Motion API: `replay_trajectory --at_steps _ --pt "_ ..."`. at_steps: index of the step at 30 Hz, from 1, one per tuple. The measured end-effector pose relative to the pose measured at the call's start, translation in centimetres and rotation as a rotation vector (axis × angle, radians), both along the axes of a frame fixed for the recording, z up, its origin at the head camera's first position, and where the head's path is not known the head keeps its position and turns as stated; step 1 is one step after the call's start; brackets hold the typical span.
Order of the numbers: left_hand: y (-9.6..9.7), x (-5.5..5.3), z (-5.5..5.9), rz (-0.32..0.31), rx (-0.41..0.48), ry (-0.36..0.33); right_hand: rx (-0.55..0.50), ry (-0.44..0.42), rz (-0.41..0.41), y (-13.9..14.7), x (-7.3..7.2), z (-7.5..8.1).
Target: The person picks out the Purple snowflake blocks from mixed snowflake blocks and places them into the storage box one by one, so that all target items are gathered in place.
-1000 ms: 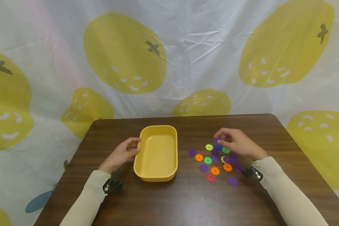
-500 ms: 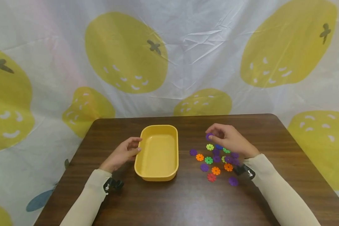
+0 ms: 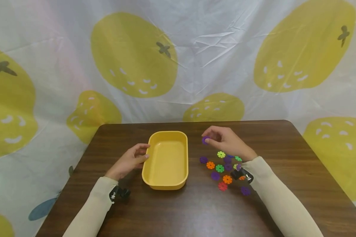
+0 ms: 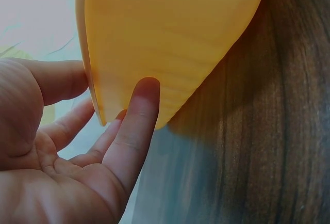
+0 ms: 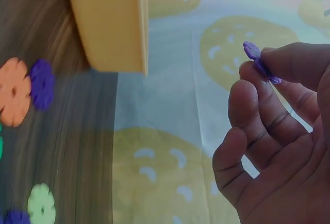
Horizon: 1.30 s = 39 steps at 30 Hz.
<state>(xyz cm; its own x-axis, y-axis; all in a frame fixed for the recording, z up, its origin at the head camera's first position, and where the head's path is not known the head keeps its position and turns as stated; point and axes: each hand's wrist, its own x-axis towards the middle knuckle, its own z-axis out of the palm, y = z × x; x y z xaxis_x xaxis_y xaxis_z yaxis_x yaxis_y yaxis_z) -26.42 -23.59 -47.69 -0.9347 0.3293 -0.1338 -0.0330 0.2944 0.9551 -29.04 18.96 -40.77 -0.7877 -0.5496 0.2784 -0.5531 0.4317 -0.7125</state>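
Note:
A yellow plastic tub [image 3: 165,161], bare inside, stands on the table. My left hand [image 3: 133,160] holds its left side, thumb at the rim and other fingers against the outer wall [image 4: 170,43]. My right hand [image 3: 226,141] pinches a purple notched plastic disc [image 5: 259,63] between thumb and fingertips. That hand is raised above the table, right of the tub's far end. Beneath and in front of it lie loose notched discs, among them an orange disc [image 3: 210,165], a green disc [image 3: 220,168], a red disc [image 3: 222,186] and several purple ones. My right wrist hides part of the pile.
The brown wooden table [image 3: 178,214] ends at a straight far edge with rounded corners. Behind it hangs a white curtain [image 3: 184,65] printed with big yellow lemons. A lone purple disc [image 3: 245,191] lies nearest me on the right.
My right hand has lifted the purple disc from the pile and carried it left toward the tub. My left hand and the tub have stayed in place.

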Motion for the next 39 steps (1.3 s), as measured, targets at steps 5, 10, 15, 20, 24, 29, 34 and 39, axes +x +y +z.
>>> replay_trajectory --at_steps 5,10,15,20,24,29,34,39 --pt "0.2 0.0 0.1 0.001 -0.002 -0.005 -0.029 -0.007 0.023 -1.5 -0.4 0.3" --pt "0.3 0.0 0.2 -0.004 0.005 -0.001 -0.065 -0.027 0.060 -3.2 -0.7 0.4" --pt "0.3 0.0 0.2 -0.002 0.007 0.001 -0.078 -0.037 0.104 -5.2 -0.9 0.0" --pt "0.3 0.0 0.1 -0.004 0.008 0.001 -0.080 -0.056 0.154 -7.1 -1.1 -0.6" --pt "0.2 -0.1 0.0 0.001 0.007 0.005 -0.072 -0.054 0.189 -8.5 -1.4 -1.1" --pt "0.1 -0.2 -0.3 0.009 0.004 -0.002 -0.006 -0.009 0.213 -10.1 -1.7 -2.3" --pt "0.4 -0.2 -0.5 0.004 0.006 -0.008 0.023 -0.007 0.245 -11.2 -1.8 -3.4" --pt "0.7 -0.5 -0.4 0.013 -0.006 -0.015 0.046 -0.022 0.267 -11.8 -1.8 -4.0"
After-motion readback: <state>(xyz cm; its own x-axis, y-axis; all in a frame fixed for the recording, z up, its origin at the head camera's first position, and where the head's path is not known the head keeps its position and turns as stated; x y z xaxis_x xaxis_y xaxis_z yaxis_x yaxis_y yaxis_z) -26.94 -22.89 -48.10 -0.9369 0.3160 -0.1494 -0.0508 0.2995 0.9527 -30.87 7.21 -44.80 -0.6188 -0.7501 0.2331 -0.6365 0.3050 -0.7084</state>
